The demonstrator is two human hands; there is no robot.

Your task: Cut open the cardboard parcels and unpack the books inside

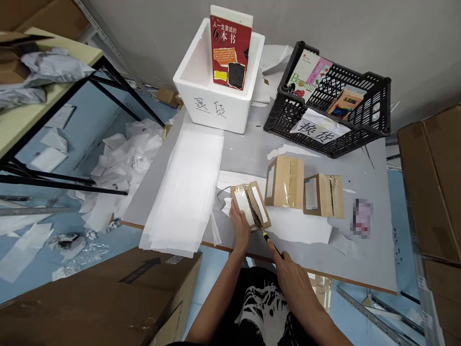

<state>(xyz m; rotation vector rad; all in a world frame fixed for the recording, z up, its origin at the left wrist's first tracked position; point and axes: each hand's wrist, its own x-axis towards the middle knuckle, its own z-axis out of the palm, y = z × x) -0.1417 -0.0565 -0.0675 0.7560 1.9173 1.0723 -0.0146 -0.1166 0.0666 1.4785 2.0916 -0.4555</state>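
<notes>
A small taped cardboard parcel (250, 203) with white labels lies near the table's front edge. My left hand (239, 227) grips its near end and holds it down. My right hand (290, 275) is closed on a utility knife (267, 238) with a yellow and black handle. The blade end meets the parcel's near side at the seam. Two more cardboard parcels stand upright to the right, one (285, 181) beside the other (323, 195).
A stack of white foam sheets (187, 187) lies on the grey table (360, 250) to the left. At the back stand a white foam box (216, 81) holding a red book (229, 47) and a black crate (334, 101) of books. Large cartons flank me; paper litters the floor.
</notes>
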